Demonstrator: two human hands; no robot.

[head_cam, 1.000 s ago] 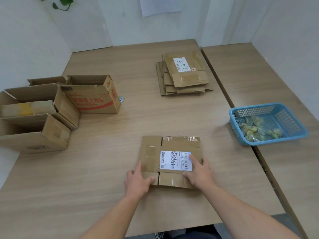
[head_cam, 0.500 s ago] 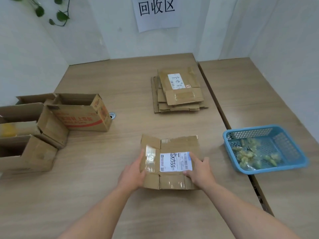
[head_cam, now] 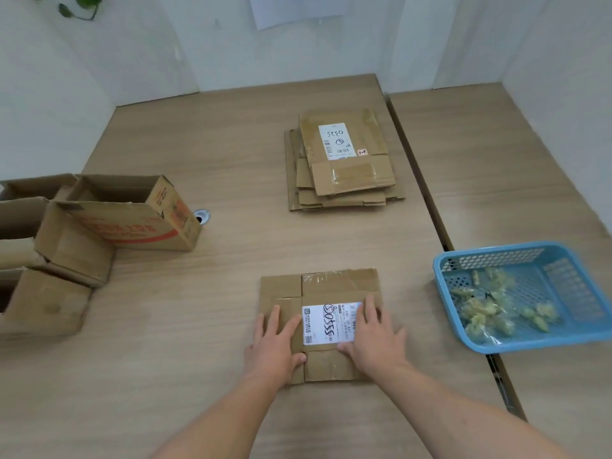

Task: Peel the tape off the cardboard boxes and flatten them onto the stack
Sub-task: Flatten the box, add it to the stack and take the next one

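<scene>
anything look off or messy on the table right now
Nothing spilled. The stack of flattened boxes is uneven, its top piece skewed against those below. The open boxes at left sit jumbled at different angles.

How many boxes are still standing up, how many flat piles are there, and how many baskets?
Open boxes still standing: 3, one with red print, two plain
Flat box under both hands: 1
Stack of flat boxes: 1
Blue basket: 1
Total: 6
</scene>
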